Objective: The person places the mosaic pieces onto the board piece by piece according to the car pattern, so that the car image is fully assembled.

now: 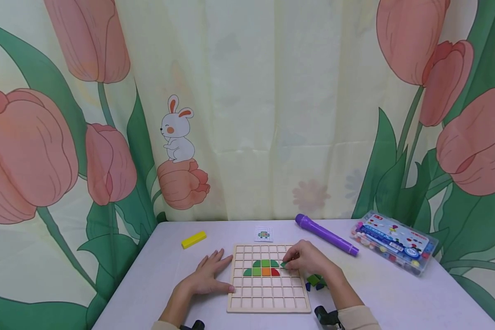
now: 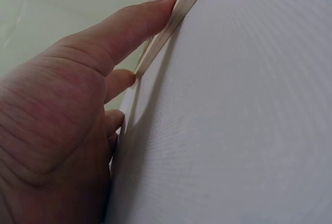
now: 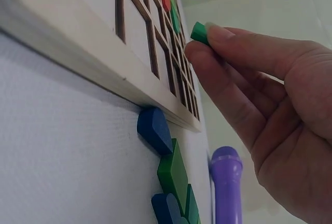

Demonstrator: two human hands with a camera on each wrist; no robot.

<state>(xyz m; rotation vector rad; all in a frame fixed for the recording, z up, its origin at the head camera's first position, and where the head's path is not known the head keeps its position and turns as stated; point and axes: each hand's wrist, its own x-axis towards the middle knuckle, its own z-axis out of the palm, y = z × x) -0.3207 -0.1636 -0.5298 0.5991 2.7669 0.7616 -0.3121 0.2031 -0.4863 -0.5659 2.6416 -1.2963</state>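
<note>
A square wooden grid board (image 1: 252, 302) lies on the table, with green, orange and red pieces (image 1: 266, 271) set in its upper middle cells. At its left edge my left hand (image 1: 206, 276) rests with fingers spread. The left thumb (image 2: 148, 19) touches the board's rim in the left wrist view. Over the right side of the board, my right hand (image 1: 309, 260) pinches a small green block (image 3: 199, 32) between thumb and index finger. Green blocks (image 3: 174, 175) and dark blue blocks (image 3: 154, 129) lie beside the board's right edge, partly behind the right forearm in the head view.
A small pattern card (image 1: 263, 234) lies beyond the board. To the left is a yellow bar (image 1: 194, 239). A purple microphone-shaped object (image 1: 327, 234) and a clear plastic case (image 1: 393, 243) of colourful pieces lie to the right. A tulip-print curtain (image 1: 247, 114) hangs behind the table.
</note>
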